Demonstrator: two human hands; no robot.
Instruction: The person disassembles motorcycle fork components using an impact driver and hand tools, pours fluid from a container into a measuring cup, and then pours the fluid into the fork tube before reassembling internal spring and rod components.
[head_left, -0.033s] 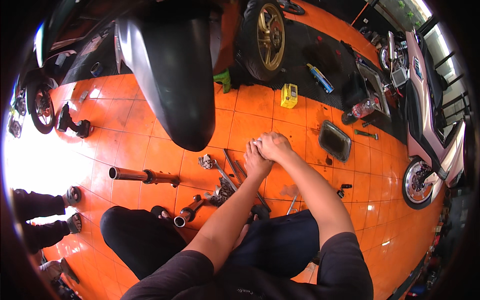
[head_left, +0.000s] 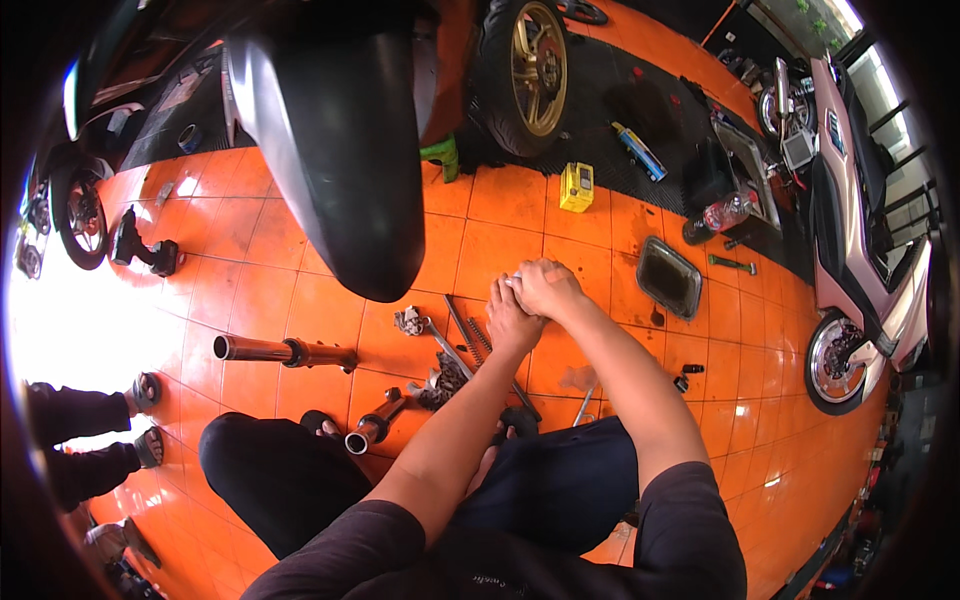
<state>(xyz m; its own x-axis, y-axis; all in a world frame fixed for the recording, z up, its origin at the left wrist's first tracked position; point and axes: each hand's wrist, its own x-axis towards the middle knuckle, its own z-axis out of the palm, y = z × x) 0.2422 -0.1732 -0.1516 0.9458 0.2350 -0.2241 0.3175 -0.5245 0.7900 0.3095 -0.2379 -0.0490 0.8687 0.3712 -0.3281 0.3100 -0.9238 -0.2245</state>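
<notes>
My left hand (head_left: 513, 320) and my right hand (head_left: 550, 290) are pressed together above the floor, the right one on top. Fingers of both are closed, and a small pale bit shows between them; what it is I cannot make out. Below and left of them lie a coil spring (head_left: 478, 338), a long wrench (head_left: 450, 346) and a greasy metal part (head_left: 438, 383). A smaller metal part (head_left: 409, 320) sits by the wrench's end. One fork tube (head_left: 285, 351) lies farther left, and a second fork tube (head_left: 374, 424) is by my knee.
A motorcycle's black front fender (head_left: 360, 170) hangs ahead. Beyond my hands are a yellow box (head_left: 577, 188), a tray of dark liquid (head_left: 670, 280), a bottle (head_left: 728, 213) and a hammer (head_left: 733, 265). A cordless drill (head_left: 145, 245) lies left, near another person's feet (head_left: 148, 420). A pink scooter (head_left: 850, 240) stands right.
</notes>
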